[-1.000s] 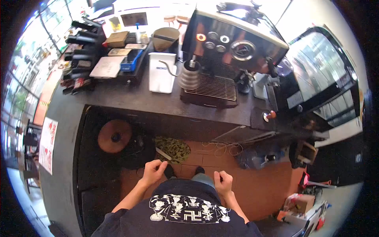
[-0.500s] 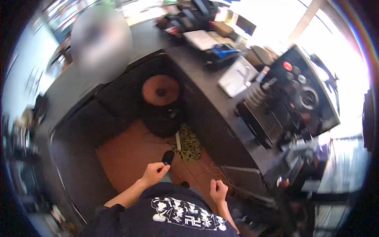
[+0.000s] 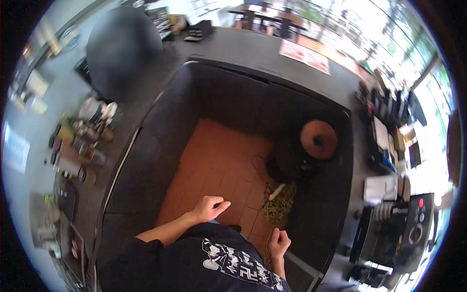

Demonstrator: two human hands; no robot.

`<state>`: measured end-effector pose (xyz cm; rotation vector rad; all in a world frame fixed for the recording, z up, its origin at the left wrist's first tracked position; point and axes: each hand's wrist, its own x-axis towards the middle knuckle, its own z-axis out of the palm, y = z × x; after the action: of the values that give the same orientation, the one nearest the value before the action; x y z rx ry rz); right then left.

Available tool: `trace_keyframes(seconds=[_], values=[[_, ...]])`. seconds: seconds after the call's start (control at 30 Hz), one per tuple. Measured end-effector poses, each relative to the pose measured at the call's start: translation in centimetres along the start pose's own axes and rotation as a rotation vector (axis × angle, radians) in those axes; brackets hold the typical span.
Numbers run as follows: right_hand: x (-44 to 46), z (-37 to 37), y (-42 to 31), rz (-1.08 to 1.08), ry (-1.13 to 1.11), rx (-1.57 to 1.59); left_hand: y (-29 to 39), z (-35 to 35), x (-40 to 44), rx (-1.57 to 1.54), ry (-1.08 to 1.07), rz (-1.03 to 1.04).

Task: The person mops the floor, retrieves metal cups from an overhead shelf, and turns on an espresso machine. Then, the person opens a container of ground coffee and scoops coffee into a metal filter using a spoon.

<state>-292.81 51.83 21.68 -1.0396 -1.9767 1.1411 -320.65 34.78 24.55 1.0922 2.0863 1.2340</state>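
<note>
My left hand [image 3: 210, 208] hangs in front of my body, over the red tiled floor [image 3: 214, 165]. Its fingers are curled in, the thumb lies along them, and nothing shows in the hand. Lower and to the right, my right hand [image 3: 279, 243] is also loosely closed, with no object visible in it. Neither hand touches anything. Nearest to the right hand is a mop [image 3: 278, 207] with a yellow-green head lying on the floor.
Dark counters [image 3: 233, 44] surround me on several sides. A black bin-like drum with a round reddish lid [image 3: 318, 139] stands in the far right corner. An espresso machine [image 3: 413, 233] sits on the right counter; jars and bottles [image 3: 82, 151] crowd the left one.
My view has turned left, so the espresso machine, drum and mop now appear farther right. The left counter with its jars has come into view. Both hands remain closed.
</note>
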Motion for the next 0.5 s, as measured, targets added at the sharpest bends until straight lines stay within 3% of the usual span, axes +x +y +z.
trace_keyframes(seconds=[0.27, 0.5], values=[[2.8, 12.3, -7.2, -0.264, -0.477, -0.047, -4.5, -10.2, -10.8, 0.000, 0.368, -0.205], [-0.4, 27.4, -15.0, -0.487, -0.720, -0.035, -11.2, -18.0, -21.5, -0.041, 0.639, -0.360]])
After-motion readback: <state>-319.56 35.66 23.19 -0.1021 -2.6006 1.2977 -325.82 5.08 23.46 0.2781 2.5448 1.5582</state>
